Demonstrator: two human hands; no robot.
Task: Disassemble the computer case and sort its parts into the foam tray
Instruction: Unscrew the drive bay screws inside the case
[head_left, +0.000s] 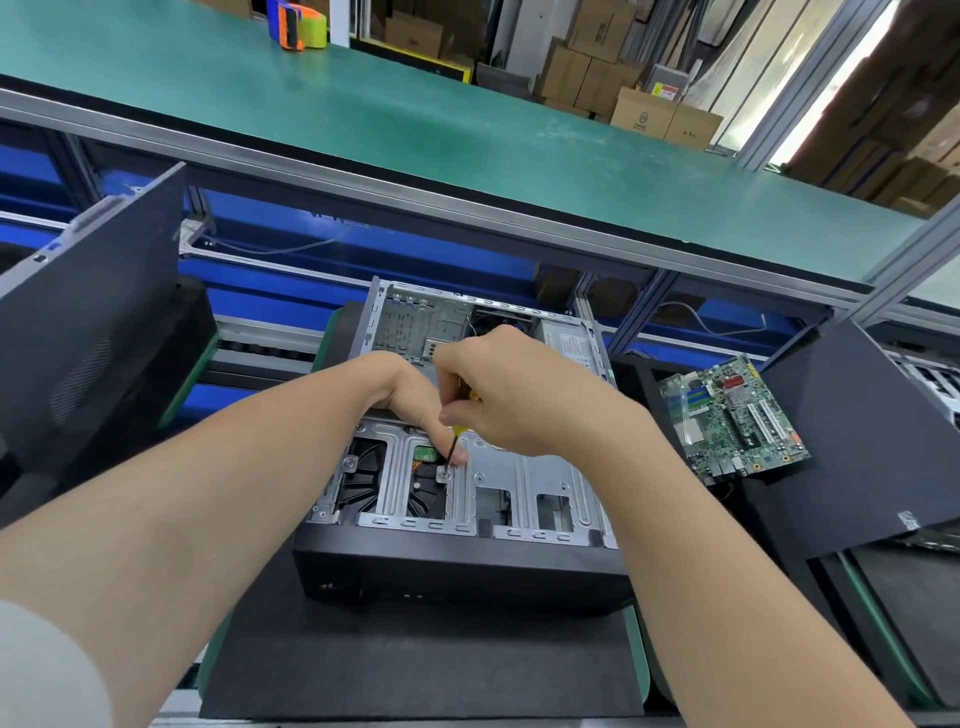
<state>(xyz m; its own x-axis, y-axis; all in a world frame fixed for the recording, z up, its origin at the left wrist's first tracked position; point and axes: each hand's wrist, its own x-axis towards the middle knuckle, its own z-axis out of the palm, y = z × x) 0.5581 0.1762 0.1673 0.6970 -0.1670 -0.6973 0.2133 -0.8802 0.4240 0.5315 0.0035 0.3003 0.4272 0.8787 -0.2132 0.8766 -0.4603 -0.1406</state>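
Computer case (467, 571) lies on its side, open face up, on a black mat (415, 660) on the bench, straight ahead. Black front panel faces the camera.

Right hand (514, 395): grip clamped round the yellow handle of a screwdriver (453, 447), which stands near upright. The tip sits on a screw (444, 473) in the silver metal bracket (519, 478) across the near half of the case.

Left hand (410, 395): fingers curled down at the shaft, one fingertip (459, 457) against it just above the screw. Can't tell if that grip pinches the shaft or only touches it.

A black fan (363, 473) and a small green board (426, 454) show through the bracket cut-outs, left of the screw. The far half of the case is mostly bare metal, with a power supply in the far right corner.

Motherboard (737, 421) is out of the case, flat on a dark surface to the right, just beside a tilted dark panel (872, 441). Another dark panel (93, 332) leans at far left.

A green shelf (363, 119) above carries an orange tape dispenser (298, 23). Cardboard boxes (587, 73) are stacked behind it.
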